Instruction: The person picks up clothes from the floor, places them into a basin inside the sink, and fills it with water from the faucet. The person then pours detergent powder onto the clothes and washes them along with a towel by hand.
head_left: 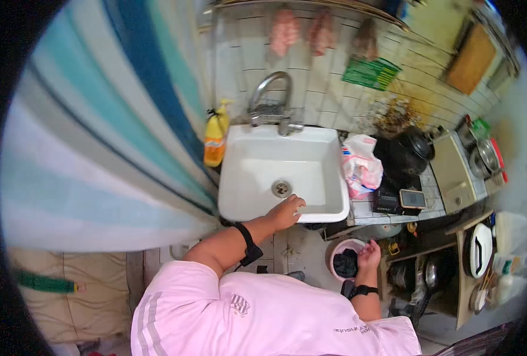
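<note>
– Sink (248,172) placed where?
– Set ahead of the body, basin faced up, long axis run side to side; left hand (285,213) held at its front rim, fingers half open, nothing seen gripped.
– Right hand (369,256)?
– Held beside the pink bucket (333,261), fingers loosely curled, nothing seen gripped; mouth pointed up, dark cloth (345,263) contained inside

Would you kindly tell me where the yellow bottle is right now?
In the head view, the yellow bottle is left of centre, between the striped curtain and the white sink, beside the sink's upper left corner.
</note>
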Demonstrator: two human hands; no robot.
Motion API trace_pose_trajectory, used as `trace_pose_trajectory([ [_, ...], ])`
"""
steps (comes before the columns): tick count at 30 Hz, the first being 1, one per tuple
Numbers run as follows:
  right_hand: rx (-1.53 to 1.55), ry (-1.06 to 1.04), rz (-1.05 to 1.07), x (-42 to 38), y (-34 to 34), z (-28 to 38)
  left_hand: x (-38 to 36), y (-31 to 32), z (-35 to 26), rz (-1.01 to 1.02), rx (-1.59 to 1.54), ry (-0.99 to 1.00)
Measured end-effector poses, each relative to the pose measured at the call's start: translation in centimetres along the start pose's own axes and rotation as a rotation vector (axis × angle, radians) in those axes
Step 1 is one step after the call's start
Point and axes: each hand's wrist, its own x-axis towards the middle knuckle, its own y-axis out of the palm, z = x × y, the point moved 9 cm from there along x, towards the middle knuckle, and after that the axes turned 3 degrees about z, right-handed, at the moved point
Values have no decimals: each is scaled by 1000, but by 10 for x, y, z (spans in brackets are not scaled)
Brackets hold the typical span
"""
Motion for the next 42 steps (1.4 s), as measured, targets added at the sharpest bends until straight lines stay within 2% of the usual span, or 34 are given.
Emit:
trace_pose_trajectory([
  [2, -138, -41, 20, -13, 56, 44, 9, 20, 6, -55, -68, -107],
  [3, -92, -33, 118, -64, 152, -47, -56, -67, 40, -75, 4, -114],
  [6, -251, -8, 277, -77, 219, -51, -89, -53, 58, -61, -55, -179],
  [8, -423, -15, 618, -100, 295, -71, -109, -41, 73, 19, -52, -175],
  [9, -444, 18, 650, -103, 315, -83, -121, -42, 81, -20, -53, -205],
  [11, -644, 110, 952, -123, 369, -120, -145, -26, 99, 69, -151, -313],
  [12, -697, 149, 977, -140, 389, -134, -157, -19, 108, 46, -134, -312],
  [14, -778, 350, 1143, -146, 409, -177, -188, 0, 140, -38, -170, -418],
  [16, -860, 516, 1267, -145, 424, -213, -221, 3, 145, -120, -149, -558],
  [17, -919, 669, 1476, -156, 428, -236, -240, -2, 148, -194, -155, -609],
  [18, -966, 836, 1679, -172, 422, -255, -269, 0, 151, -273, -147, -745],
  [19, -981, 912, 1733, -184, 422, -267, -300, 8, 150, -350, -143, -882],
  [21, -1195, 1078, 2062, -224, 414, -288, -353, 17, 135, -525, -173, -1004],
  [23, -1253, 1176, 2166, -238, 413, -308, -403, 35, 119, -672, -200, -1096],
  [25, -1123, 1083, 2181, -250, 441, -332, -462, 66, 110, -878, -311, -1217],
  [27, -956, 887, 2034, -222, 478, -366, -507, 99, 90, -954, -248, -1249],
  [29, -860, 424, 1602, -185, 529, -386, -541, 124, 60, -1013, -184, -1262],
  [31, -1025, 204, 1318, -180, 549, -378, -577, 147, 28, -1160, -241, -1459],
  [32, -1033, 211, 1336, -184, 548, -392, -582, 142, -1, -1200, -252, -1592],
  [34, -1024, 601, 1477, -206, 512, -442, -612, 175, -2, -1236, -268, -1637],
  [35, -1034, 604, 1483, -214, 495, -456, -631, 196, 0, -1258, -278, -1674],
  [37, -1206, 933, 1698, -268, 432, -479, -657, 223, -2, -1230, -309, -1692],
  [39, -1340, 1009, 1678, -308, 390, -491, -672, 233, -19, -1205, -326, -1704],
  [41, -1463, 1079, 1652, -339, 356, -517, -673, 227, -63, -1522, -499, -1581],
  [42, -1545, 1145, 1648, -343, 330, -542, -698, 261, -42, -1477, -427, -1577],
])
